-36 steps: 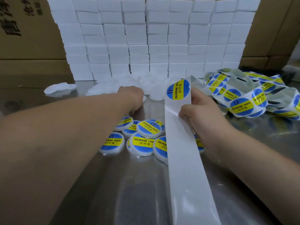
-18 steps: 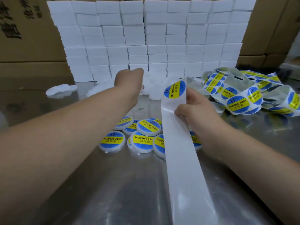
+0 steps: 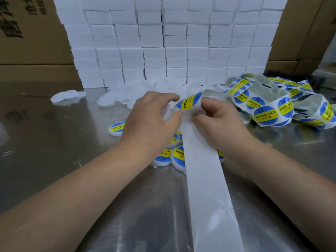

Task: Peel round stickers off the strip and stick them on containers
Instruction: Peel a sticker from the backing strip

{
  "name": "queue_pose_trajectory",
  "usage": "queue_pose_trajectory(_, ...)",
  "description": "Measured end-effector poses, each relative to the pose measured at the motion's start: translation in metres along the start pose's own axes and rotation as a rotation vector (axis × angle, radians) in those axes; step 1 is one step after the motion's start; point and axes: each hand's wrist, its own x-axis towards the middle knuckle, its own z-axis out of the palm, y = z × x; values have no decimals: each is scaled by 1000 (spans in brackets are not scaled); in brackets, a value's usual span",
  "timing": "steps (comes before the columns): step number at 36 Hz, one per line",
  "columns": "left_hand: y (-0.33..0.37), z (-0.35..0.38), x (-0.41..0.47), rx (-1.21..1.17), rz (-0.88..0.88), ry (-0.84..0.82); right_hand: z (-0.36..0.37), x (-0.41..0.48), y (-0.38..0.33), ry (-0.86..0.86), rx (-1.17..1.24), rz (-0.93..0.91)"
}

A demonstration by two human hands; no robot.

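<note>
My right hand pinches the white backing strip just below a round blue-and-yellow sticker that curls up at the fold. My left hand holds a plain white round container between its fingers and thumb, right beside the sticker's left edge. The thumb tip is close to the sticker's lower edge; I cannot tell if it touches. The bare part of the strip runs toward me over the table. Several labelled containers lie under and around my hands.
The loose strip with more stickers is piled at the right. Unlabelled white containers lie heaped at the foot of a wall of white boxes. Cardboard cartons stand behind. The metal table is shiny.
My left hand came back from the white heap with a plain container and now sits beside the sticker. My right hand bent the strip so the sticker tilts over.
</note>
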Motion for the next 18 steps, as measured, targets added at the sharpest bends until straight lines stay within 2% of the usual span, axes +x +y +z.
queue_pose_trajectory(9, 1, -5, -5, 109, 116, -18, 0, 1, -3, -84, -68, -137)
queue_pose_trajectory(18, -1, -6, -6, 125, 136, 13, -1, -2, -6, -135, -29, -101)
